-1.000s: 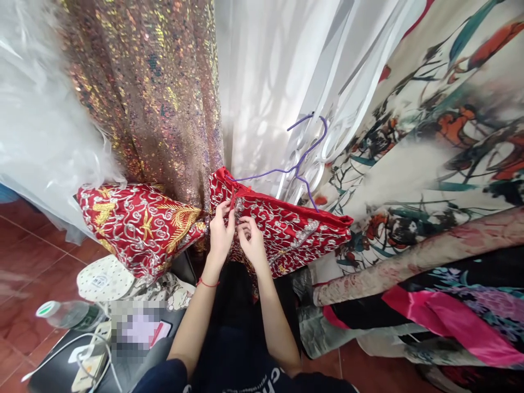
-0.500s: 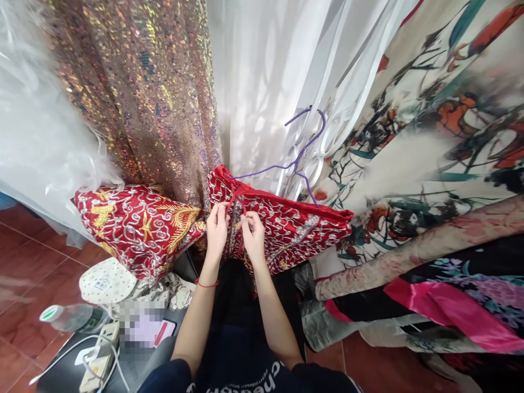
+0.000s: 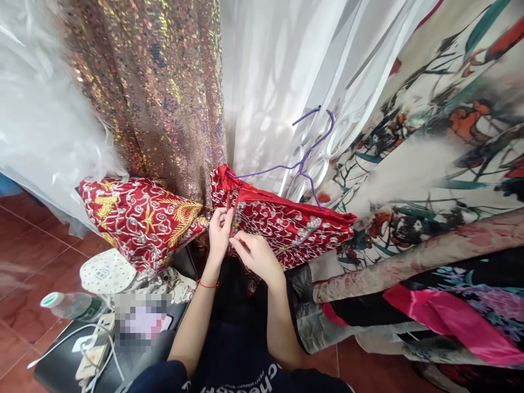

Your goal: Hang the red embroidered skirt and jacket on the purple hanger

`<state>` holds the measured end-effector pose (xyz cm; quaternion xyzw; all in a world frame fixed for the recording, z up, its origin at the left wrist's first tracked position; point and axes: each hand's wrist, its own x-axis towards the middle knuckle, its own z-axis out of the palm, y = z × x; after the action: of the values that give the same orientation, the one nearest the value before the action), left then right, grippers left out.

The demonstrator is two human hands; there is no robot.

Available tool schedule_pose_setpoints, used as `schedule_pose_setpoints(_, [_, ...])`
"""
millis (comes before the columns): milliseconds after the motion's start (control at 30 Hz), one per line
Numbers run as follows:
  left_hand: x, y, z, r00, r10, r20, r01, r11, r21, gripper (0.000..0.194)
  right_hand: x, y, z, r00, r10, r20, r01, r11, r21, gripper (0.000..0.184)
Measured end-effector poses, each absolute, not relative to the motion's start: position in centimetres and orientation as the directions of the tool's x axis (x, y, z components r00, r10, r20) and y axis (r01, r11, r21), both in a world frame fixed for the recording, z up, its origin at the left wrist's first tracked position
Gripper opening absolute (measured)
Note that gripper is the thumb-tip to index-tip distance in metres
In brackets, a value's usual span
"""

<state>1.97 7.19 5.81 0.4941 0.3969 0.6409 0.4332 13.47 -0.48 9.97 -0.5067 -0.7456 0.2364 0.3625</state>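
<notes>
In front of me is a red garment (image 3: 286, 221) with silver and gold embroidery, its upper edge on a purple hanger (image 3: 302, 162). Thin red ribbons (image 3: 235, 203) hang from the top edge near its left end. My left hand (image 3: 220, 232) is closed on a ribbon just below that edge. Lower and to the right, my right hand (image 3: 254, 252) pinches a ribbon between thumb and fingers. The embroidered red fabric continues on the left as a sleeve-like part (image 3: 141, 221); whether it belongs to the same garment I cannot tell.
A gold sequined cloth (image 3: 164, 98), white sheer fabric (image 3: 266, 82) and a floral cloth (image 3: 429, 147) hang behind. At lower left, a black seat holds a plastic bottle (image 3: 73, 305), a power strip (image 3: 96, 349) with cables, a phone (image 3: 164, 323) and a dotted white item (image 3: 107, 271).
My right hand has moved down along the ribbon and turned toward the left. My left hand stays near the garment's top edge. Two ribbon strands became visible between the hands.
</notes>
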Motion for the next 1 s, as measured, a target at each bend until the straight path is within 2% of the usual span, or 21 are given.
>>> schedule_pose_setpoints(133, [2.0,6.6,4.5,-0.183,0.944,0.275,-0.170,-0.306,0.937,0.036,13.5,-0.9,13.5,-0.133,0.879,0.457,0.384,0.471,-0.794,0.026])
schedule_pose_setpoints(233, [2.3,5.6,4.1,-0.158,0.956,0.245,-0.235,-0.278,0.932,0.040,13.3,1.7,15.2,-0.080,0.837,0.542,0.294,0.539,-0.789,0.026])
schedule_pose_setpoints(433, [2.8,3.0,5.0,-0.154,0.975,0.162,-0.356,-0.208,0.911,0.043,12.9,4.4,15.4,0.071,0.736,0.673,0.521,0.548,-0.654,0.019])
schedule_pose_setpoints(500, [2.8,2.5,5.3,-0.146,0.979,0.141,-0.381,-0.187,0.905,0.043,12.9,3.1,14.5,0.167,0.705,0.690,0.528,0.527,-0.666,0.021])
schedule_pose_setpoints(567, [2.7,2.4,5.6,-0.126,0.984,0.123,-0.411,-0.164,0.897,0.044,13.0,1.6,13.3,0.276,0.740,0.614,0.488,0.442,-0.753,0.023])
schedule_pose_setpoints(633, [2.8,2.4,5.8,-0.106,0.988,0.109,-0.441,-0.145,0.886,0.047,12.9,1.0,11.8,0.334,0.828,0.450,0.382,0.317,-0.868,0.024])
schedule_pose_setpoints(733, [3.1,2.5,6.1,-0.087,0.991,0.100,-0.465,-0.129,0.876,0.049,12.5,2.0,10.1,0.270,0.939,0.214,0.107,0.192,-0.976,0.032])
schedule_pose_setpoints(867, [3.3,2.4,6.2,-0.060,0.992,0.115,-0.466,-0.130,0.875,0.048,11.6,4.8,9.6,0.202,0.974,0.104,-0.210,0.146,-0.967,0.036])
schedule_pose_setpoints(1000, [2.9,2.2,6.1,-0.061,0.990,0.123,-0.457,-0.138,0.879,0.048,10.5,5.9,9.7,0.217,0.973,0.083,-0.293,0.146,-0.945,0.031])
